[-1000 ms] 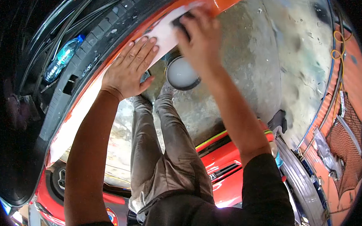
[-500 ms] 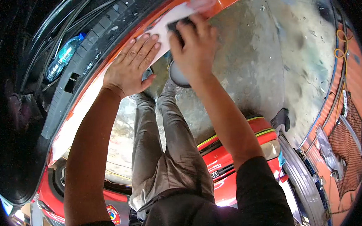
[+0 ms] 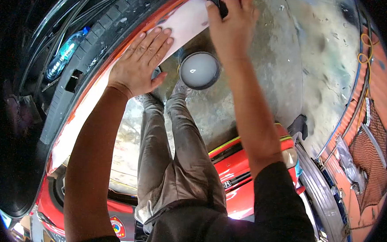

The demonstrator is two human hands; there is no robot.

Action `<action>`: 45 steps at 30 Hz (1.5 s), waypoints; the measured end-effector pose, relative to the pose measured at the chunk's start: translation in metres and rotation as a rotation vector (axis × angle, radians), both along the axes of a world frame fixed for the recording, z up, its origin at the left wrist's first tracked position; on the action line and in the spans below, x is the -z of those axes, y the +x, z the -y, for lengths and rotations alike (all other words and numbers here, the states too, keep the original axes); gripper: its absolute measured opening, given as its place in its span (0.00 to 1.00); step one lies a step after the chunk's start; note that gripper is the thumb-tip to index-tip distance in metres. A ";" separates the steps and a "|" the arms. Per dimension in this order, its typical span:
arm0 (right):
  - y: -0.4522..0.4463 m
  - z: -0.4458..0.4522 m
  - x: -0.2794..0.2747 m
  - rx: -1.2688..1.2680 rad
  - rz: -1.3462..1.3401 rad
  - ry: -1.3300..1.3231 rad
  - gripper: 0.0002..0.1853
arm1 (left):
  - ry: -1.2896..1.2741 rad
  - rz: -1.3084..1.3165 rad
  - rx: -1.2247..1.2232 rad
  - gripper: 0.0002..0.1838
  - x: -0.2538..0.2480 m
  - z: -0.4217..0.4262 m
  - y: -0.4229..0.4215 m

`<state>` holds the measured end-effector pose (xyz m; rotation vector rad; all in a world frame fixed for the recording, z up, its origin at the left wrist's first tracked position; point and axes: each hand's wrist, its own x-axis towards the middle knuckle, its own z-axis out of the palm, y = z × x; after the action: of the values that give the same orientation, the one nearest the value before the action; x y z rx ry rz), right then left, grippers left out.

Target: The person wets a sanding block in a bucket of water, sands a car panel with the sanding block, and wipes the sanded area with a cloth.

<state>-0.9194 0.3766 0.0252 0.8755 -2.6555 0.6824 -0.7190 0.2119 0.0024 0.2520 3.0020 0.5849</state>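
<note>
My left hand (image 3: 137, 66) lies flat on the curved orange car panel (image 3: 151, 24), fingers stretched out over a smooth whitish patch (image 3: 186, 20). Farther up the same panel, my right hand (image 3: 235, 32) is closed around a black sanding block (image 3: 214, 0). The block touches the panel near the upper end of the patch; my fingers hide part of it. Below and between my hands, a round bowl (image 3: 216, 80) of cloudy grey liquid stands on the floor by my foot.
A plastic bottle (image 3: 67, 53) lies in the dark recess at left, behind a black ribbed strip (image 3: 93, 55). Behind me stands a red car (image 3: 243, 181). Stained concrete floor (image 3: 271, 77) extends right, towards an orange corrugated sheet (image 3: 384, 88) with netting (image 3: 370, 163) and a hose.
My right hand has moved up and right along the panel with the sanding block, uncovering more whitish patch and the bowl. My left hand has stayed nearly in place.
</note>
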 end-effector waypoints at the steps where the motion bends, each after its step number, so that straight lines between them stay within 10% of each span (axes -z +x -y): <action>1: 0.011 0.004 0.003 -0.049 0.006 -0.023 0.13 | -0.002 -0.005 -0.002 0.51 0.001 0.001 -0.001; 7: 0.007 -0.006 0.012 -0.351 -0.029 -0.049 0.12 | -0.010 -0.003 0.004 0.50 0.000 0.001 -0.001; 8: -0.010 -0.003 0.008 -0.179 0.373 -0.181 0.11 | -0.016 0.015 0.009 0.48 -0.002 0.002 -0.002; 11: 0.000 0.001 0.008 -0.224 -0.043 -0.048 0.12 | -0.019 0.018 0.015 0.47 -0.003 0.000 -0.002; 15: 0.022 -0.007 0.009 -0.531 0.100 -0.024 0.12 | -0.007 -0.032 -0.001 0.50 0.001 0.000 -0.001; 45: 0.009 -0.023 0.013 -0.149 0.147 -0.075 0.17 | -0.015 -0.005 -0.009 0.50 0.000 -0.001 -0.001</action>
<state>-0.9104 0.3997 0.0118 1.0482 -2.6899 0.9092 -0.7199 0.2133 0.0027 0.2386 3.0126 0.5628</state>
